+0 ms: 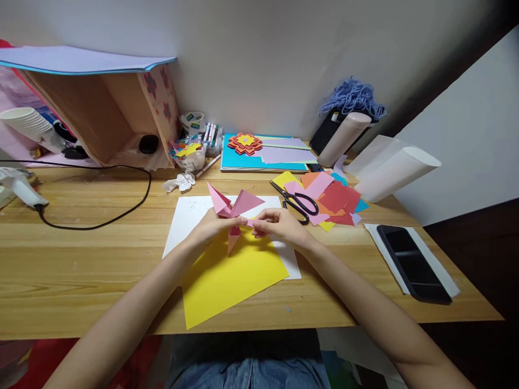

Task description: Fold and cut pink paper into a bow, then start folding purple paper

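Note:
A piece of folded pink paper (246, 202) with several pointed flaps is held just above the table. My left hand (213, 226) is closed on it, thumb stretched across the middle of the folds. From the other side my right hand (280, 223) pinches a small pink part of it between thumb and curled fingers. The part under my fingers is hidden. Beneath both hands lies a yellow sheet (231, 286), partly over a white sheet (182, 219) on the wooden table.
Black-handled scissors (300, 202) lie beside coloured paper scraps (338, 197) to the right. A phone (413, 262) rests farther right. A glue gun (22, 186) with a looping black cord is at left. At the back are a paper flower (245, 143) and a cardboard box (81, 108).

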`<action>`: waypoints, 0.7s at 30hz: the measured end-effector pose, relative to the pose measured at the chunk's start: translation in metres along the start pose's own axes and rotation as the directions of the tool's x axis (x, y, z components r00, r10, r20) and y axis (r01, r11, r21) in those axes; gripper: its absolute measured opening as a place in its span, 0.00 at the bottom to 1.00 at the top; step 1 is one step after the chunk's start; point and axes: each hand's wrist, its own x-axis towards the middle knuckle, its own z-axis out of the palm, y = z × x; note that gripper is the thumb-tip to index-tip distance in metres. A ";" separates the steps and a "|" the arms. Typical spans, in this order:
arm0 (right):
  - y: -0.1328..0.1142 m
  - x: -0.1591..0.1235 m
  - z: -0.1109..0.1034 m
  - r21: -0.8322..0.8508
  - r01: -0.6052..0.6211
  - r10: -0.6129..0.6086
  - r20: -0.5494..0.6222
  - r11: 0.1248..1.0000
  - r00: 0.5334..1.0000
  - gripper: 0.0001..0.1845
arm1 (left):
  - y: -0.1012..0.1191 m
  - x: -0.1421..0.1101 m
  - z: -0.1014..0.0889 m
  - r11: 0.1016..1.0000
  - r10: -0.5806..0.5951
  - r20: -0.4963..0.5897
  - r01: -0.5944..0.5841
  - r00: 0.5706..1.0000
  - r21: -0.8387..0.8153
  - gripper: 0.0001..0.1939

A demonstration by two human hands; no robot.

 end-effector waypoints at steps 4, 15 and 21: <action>0.004 0.000 0.002 -0.033 0.013 -0.015 -0.071 0.999 0.997 0.15 | -0.002 0.001 0.002 0.998 -0.009 -0.031 0.011 0.999 0.065 0.17; 0.008 0.007 -0.003 0.021 -0.071 0.073 -0.102 0.997 0.992 0.26 | -0.008 0.006 -0.002 0.997 -0.071 -0.025 0.072 0.997 0.005 0.21; 0.003 0.006 -0.008 0.056 0.096 -0.079 -0.249 0.994 0.965 0.20 | -0.008 0.004 -0.002 0.994 -0.110 0.077 0.108 0.991 0.029 0.18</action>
